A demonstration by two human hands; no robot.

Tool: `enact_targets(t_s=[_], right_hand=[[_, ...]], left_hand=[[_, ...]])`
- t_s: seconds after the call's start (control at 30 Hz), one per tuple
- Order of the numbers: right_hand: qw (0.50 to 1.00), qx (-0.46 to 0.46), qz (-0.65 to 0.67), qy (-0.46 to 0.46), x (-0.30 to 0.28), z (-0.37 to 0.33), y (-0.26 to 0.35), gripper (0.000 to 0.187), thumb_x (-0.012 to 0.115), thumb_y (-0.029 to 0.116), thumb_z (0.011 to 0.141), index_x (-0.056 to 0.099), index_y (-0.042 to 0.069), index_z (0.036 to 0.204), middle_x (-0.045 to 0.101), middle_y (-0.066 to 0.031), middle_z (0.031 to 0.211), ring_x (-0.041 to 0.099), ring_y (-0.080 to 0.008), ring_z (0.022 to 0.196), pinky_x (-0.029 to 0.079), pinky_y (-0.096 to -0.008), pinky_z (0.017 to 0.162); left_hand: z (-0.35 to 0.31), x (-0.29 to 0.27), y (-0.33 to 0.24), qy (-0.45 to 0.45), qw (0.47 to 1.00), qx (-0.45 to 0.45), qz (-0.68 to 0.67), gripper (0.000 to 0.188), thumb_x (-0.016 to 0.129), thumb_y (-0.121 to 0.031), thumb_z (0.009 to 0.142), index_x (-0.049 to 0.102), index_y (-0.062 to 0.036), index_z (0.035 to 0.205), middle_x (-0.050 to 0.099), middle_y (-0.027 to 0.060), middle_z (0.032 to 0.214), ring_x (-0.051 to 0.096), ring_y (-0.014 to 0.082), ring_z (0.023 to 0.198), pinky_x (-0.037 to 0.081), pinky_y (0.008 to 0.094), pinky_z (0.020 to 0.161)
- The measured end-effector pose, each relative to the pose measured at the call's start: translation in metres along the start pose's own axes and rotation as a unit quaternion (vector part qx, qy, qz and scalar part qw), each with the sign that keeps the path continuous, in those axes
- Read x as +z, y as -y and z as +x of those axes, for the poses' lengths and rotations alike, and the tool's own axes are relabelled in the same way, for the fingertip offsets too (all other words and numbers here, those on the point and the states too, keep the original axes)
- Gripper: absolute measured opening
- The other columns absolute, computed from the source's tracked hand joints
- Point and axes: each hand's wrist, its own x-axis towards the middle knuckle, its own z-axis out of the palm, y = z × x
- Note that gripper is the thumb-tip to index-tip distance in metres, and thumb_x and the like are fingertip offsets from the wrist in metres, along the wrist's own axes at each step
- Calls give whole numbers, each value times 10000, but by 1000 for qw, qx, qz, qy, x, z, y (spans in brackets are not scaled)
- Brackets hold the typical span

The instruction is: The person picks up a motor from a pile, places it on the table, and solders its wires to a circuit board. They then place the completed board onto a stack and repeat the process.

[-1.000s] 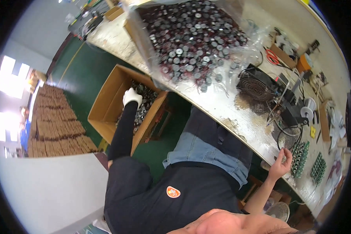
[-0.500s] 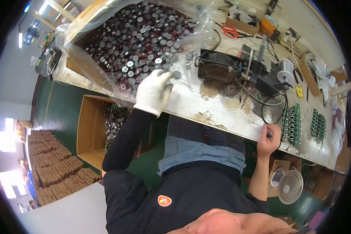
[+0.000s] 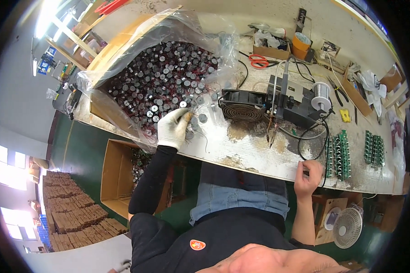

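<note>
My left hand (image 3: 172,129), in a white glove, is at the table edge beside a heap of small round grey metal parts with thin red wires (image 3: 171,77). Its thumb and fingertips are pinched together next to a few loose round parts (image 3: 202,118) on the tabletop. Whatever lies between the fingertips is too small to name. Bare and curled, my right hand (image 3: 309,179) rests at the table's front edge, left of a row of green circuit boards (image 3: 340,154). A small dark spot shows between its closed fingers, too unclear to identify.
A soldering stand (image 3: 278,102) with a small black fan (image 3: 242,107) stands mid-table, a solder wire spool (image 3: 321,96) beside it. Behind are red-handled scissors (image 3: 258,61) and an orange cup (image 3: 300,44). More green boards (image 3: 374,149) lie right. An open carton (image 3: 116,175) stands below, left.
The view has shifted, so the bench sits lower. My left hand's fingers have closed to a pinch near the loose round parts. My right hand remains curled at the table edge.
</note>
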Motion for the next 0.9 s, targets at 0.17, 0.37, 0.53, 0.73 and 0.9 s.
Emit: enact_targets(t_s=[0.17, 0.37, 0.53, 0.73, 0.9], right_hand=[[999, 10, -29, -17, -8, -12, -1, 140, 696, -20, 708, 582, 26, 774, 599, -127, 774, 558, -310, 724, 423, -381, 679], [998, 2, 61, -26, 5, 2, -5, 137, 715, 25, 701, 594, 56, 755, 599, -92, 738, 567, -273, 690, 413, -365, 632], [982, 129, 98, -96, -51, 9, -17, 129, 711, 28, 759, 624, 21, 854, 636, -93, 843, 619, -215, 791, 480, -310, 732], [966, 161, -190, -73, -112, 34, -110, 327, 667, 112, 769, 603, 18, 1075, 633, -171, 1017, 592, -350, 959, 464, -420, 849], [946, 239, -215, 39, -108, 42, -120, 245, 680, 152, 756, 662, 25, 964, 651, -163, 969, 600, -349, 951, 481, -429, 825]], left_hand=[[0, 0, -34, 33, 985, -89, -146, 282, 652, -178, 905, 638, 45, 1077, 672, 42, 899, 589, 93, 750, 479, 230, 668], [-32, -5, -60, 71, 930, -148, -329, 264, 554, -207, 957, 576, 46, 1028, 620, 82, 715, 591, 142, 580, 432, 220, 516], [-36, 23, -56, 107, 924, -136, -340, 245, 587, -205, 943, 594, 34, 999, 618, 57, 707, 575, 109, 548, 395, 194, 479], [-42, 54, -40, 57, 974, -72, -205, 201, 616, -54, 905, 647, 28, 1086, 684, 83, 914, 631, 116, 748, 502, 221, 628], [-74, 85, -22, 110, 964, -127, -206, 266, 675, -99, 876, 630, 60, 1084, 673, 96, 956, 621, 140, 801, 515, 250, 716]])
